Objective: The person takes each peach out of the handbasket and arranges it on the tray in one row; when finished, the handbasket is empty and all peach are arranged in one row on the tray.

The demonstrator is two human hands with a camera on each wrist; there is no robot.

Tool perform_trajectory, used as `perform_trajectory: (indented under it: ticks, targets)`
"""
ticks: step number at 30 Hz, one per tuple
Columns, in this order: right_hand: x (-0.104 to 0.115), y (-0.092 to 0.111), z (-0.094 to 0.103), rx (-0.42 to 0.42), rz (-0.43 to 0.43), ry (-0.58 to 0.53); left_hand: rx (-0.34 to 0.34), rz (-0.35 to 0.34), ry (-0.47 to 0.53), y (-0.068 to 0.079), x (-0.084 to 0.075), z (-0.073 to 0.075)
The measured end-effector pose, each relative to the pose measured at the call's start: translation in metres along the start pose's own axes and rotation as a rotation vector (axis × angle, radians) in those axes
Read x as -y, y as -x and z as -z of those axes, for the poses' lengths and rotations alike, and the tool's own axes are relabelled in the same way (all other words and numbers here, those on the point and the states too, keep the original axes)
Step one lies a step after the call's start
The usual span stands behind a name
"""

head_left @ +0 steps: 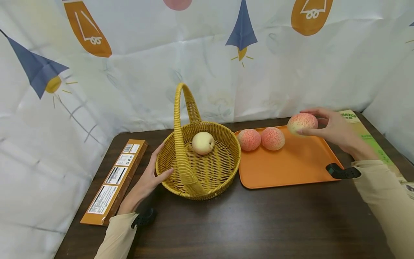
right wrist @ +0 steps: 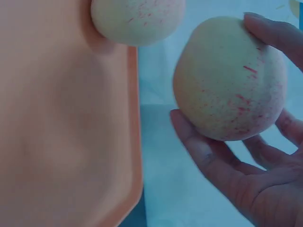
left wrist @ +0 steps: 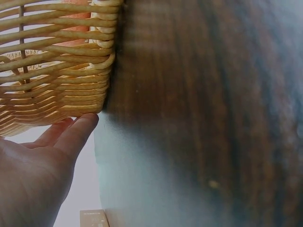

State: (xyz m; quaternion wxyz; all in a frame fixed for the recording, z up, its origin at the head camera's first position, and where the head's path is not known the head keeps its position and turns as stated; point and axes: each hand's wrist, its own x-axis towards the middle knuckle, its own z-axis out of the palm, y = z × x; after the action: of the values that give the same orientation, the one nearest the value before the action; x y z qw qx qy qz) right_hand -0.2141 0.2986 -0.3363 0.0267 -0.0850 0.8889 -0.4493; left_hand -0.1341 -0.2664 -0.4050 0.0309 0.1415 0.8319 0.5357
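Observation:
My right hand [head_left: 336,129] holds a peach [head_left: 302,123], pinkish red speckled over pale yellow, above the far right part of an orange tray [head_left: 291,169]. In the right wrist view, thumb and fingers go around the held peach [right wrist: 227,80]. Two more peaches, a left one [head_left: 249,140] and a right one [head_left: 273,139], lie side by side at the tray's far left. My left hand [head_left: 150,180] touches the left side of a yellow woven basket [head_left: 223,187], its fingers nearly straight against the wall [left wrist: 57,90]. A pale peach [head_left: 203,143] lies inside the basket, beside its arched handle.
An orange-brown box [head_left: 113,183] with white labels lies at the left of the dark wooden table [head_left: 245,223]. Behind the tray's right side is a green and tan package [head_left: 372,140]. A patterned white cloth [head_left: 207,64] hangs along the back.

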Motion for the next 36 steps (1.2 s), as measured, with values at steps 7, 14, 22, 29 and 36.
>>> perform_trajectory:
  ticks: [7, 14, 22, 29, 36]
  targets:
    - [-0.018, -0.005, -0.005, 0.114, -0.011, 0.144, -0.001, 0.002, 0.012, 0.0, -0.001, 0.0]
    - [-0.024, -0.007, -0.009, 0.185, -0.001, 0.165, -0.001, 0.017, 0.025, 0.0, -0.001, -0.001]
    - [-0.023, -0.011, -0.015, 0.158, 0.038, 0.184, -0.006, 0.011, 0.024, 0.0, -0.001, 0.0]
    - [-0.029, -0.005, -0.012, 0.196, 0.129, 0.183, -0.005, 0.007, 0.029, 0.0, 0.0, -0.001]
    - [-0.034, -0.004, -0.016, 0.097, 0.142, 0.21, 0.0, 0.014, 0.03, 0.001, 0.0, 0.0]
